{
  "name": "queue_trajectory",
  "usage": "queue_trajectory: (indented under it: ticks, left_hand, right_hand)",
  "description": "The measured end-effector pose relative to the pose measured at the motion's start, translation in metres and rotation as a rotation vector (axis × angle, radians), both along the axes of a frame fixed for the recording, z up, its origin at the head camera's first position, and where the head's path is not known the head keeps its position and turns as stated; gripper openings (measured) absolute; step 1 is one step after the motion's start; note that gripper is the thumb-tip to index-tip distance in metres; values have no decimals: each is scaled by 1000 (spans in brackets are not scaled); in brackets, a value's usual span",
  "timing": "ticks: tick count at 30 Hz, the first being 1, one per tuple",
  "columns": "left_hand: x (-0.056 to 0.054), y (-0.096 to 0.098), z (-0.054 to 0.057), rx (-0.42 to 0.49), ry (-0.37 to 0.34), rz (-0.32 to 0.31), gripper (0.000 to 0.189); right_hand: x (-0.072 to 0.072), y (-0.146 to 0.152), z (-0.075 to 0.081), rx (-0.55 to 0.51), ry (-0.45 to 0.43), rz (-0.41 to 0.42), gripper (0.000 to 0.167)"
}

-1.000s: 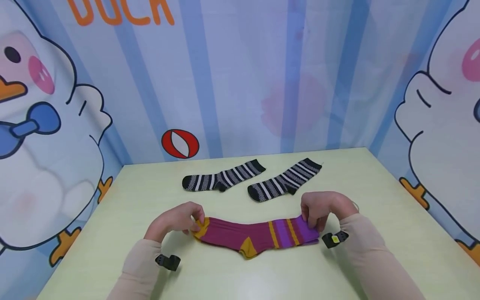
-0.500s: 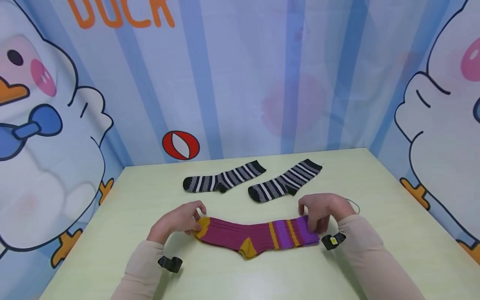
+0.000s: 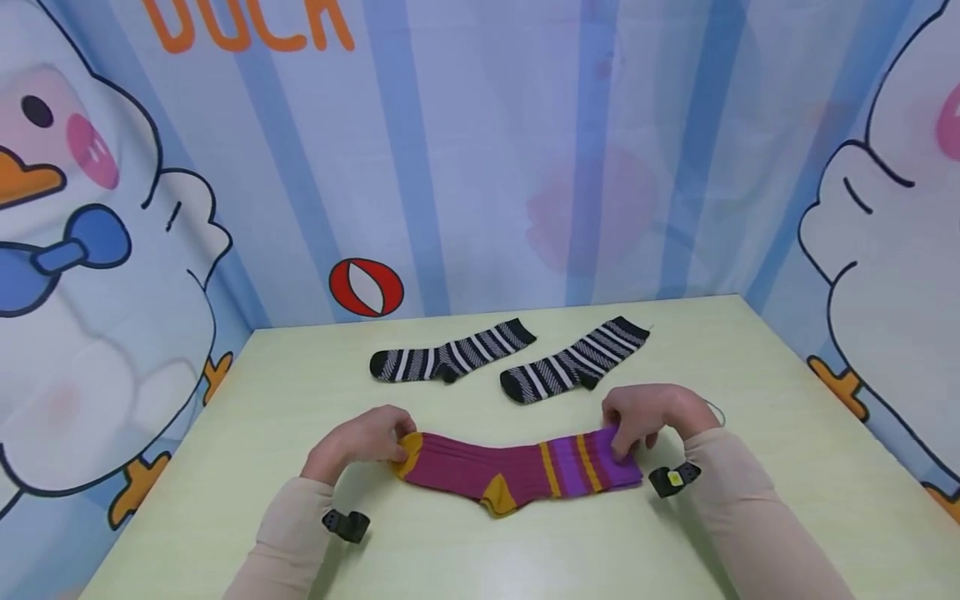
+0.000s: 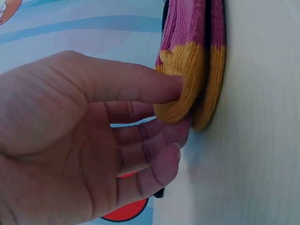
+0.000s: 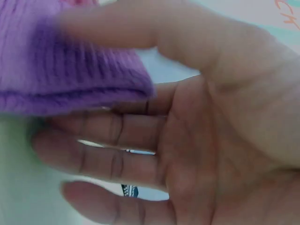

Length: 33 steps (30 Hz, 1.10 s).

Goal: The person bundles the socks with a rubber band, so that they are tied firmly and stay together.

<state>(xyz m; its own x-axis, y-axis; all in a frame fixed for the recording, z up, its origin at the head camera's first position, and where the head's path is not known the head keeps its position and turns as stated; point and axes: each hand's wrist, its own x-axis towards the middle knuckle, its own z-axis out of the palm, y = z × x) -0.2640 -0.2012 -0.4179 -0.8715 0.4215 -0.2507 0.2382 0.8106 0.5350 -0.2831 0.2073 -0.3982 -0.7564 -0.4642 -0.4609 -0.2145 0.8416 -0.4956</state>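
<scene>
A pair of maroon and purple socks point(image 3: 480, 467) with mustard toes, heels and stripes lies flat, one atop the other, across the table's front. At the toe end, my left hand point(image 3: 371, 433) pinches the upper sock. The left wrist view shows its thumb on the mustard toe point(image 4: 197, 79) and fingers behind, with the second toe just beyond. My right hand point(image 3: 645, 414) holds the purple cuff point(image 5: 79, 70) at the other end, thumb over it and fingers around the far side. Its fingertips are partly hidden by the cuff in the right wrist view.
Two black, white and grey striped socks lie farther back, one at the left point(image 3: 450, 352) and one at the right point(image 3: 573, 362). The pale table point(image 3: 465, 558) ends at a blue striped curtain point(image 3: 495, 167) with duck drawings.
The fingers of both hands, more spread half a second ago, have drawn in on the sock's toe and cuff. The socks lie almost unmoved; the head view has shifted slightly.
</scene>
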Motion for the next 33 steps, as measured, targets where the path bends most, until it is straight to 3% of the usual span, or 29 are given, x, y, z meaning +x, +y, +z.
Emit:
queue_trajectory:
  ticks: [8,20,25,33]
  left_hand:
    - [-1,6,4,22,3,25,16]
    - [-7,12,-1,48,45,98,24]
    - [-6,11,-2,48,47,105,21]
    - [-1,9,2,63,78,168,17]
  right_hand:
    - [-7,12,2,-118,-55,-62,16]
    - [-10,17,3,-99,-10,-120,12]
    - [-10,18,2,-88,-1,-119,10]
    - [-10,28,8,-121,43,-161,11]
